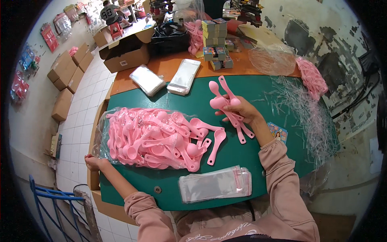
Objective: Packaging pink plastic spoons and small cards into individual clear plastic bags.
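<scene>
A big clear plastic bag (105, 117) lies on the green tabletop, full of pink plastic measuring spoons (161, 141). Some spoons spill out of its right end, and one loose spoon (217, 147) lies apart on the green. My left hand (96, 162) is at the table's left edge, its fingers curled closed at the bag's lower left corner, where the film meets them. Raised over the table to the right of the bag, my right hand (242, 109) grips a bunch of several pink spoons (219, 103), bowls and handles pointing different ways.
Flat clear sleeves (213, 185) lie near the front edge, with two more sleeve stacks (148, 80) (184, 76) farther back. Stacked printed card bundles (215, 42) stand behind. Plastic scraps (310, 117) and a pink bundle (312, 78) are at right. An open carton (127, 54) stands back left.
</scene>
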Demonstrator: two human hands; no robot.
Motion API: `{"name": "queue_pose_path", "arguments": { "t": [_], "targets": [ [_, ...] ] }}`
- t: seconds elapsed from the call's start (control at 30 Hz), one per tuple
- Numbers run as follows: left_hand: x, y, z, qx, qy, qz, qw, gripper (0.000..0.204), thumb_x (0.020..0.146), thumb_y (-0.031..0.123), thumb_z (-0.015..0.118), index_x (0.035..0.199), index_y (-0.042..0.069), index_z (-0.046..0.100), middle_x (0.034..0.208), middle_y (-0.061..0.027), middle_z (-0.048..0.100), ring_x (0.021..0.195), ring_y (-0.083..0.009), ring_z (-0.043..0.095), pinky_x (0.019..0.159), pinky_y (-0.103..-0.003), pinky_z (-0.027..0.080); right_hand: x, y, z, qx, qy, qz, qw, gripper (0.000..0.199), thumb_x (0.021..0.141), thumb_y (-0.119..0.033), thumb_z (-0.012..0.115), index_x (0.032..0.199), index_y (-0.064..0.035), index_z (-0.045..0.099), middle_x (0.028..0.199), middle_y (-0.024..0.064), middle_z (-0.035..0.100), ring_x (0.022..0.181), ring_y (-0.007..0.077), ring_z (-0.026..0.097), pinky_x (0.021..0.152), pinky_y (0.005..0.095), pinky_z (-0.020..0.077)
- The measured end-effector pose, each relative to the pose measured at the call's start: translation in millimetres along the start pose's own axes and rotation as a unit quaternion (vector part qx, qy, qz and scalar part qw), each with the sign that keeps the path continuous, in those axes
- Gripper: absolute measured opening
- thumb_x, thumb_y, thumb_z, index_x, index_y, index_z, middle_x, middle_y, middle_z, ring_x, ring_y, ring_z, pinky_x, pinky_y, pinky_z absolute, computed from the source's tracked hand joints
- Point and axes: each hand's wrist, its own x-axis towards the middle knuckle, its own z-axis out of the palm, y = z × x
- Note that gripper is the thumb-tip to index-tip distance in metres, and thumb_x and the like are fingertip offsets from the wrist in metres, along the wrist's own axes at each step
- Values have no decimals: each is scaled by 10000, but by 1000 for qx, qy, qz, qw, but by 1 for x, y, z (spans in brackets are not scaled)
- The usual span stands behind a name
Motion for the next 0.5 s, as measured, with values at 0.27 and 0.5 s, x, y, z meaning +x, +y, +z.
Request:
{"name": "queue_pose_path", "arguments": {
  "t": [0.27,0.5],
  "targets": [
    [31,-14,-13,490,-201,237,815,333,835,324,420,1076,156,577,1098,-141,576,1003,-325,541,848,-433,410,35,-36,-75,-95,150,-32,984,477,751,-24,605,1183,30,409,1019,144,555,836,247,615,626,334,560],
    [41,-23,-24,609,-351,179,688,452,857,421,340,1137,133,547,1119,-197,547,1060,-381,497,870,-477,393,25,-38,-106,-643,357,-212,644,539,690,-373,664,989,54,526,969,226,573,875,352,568,772,387,441]
  ]
}}
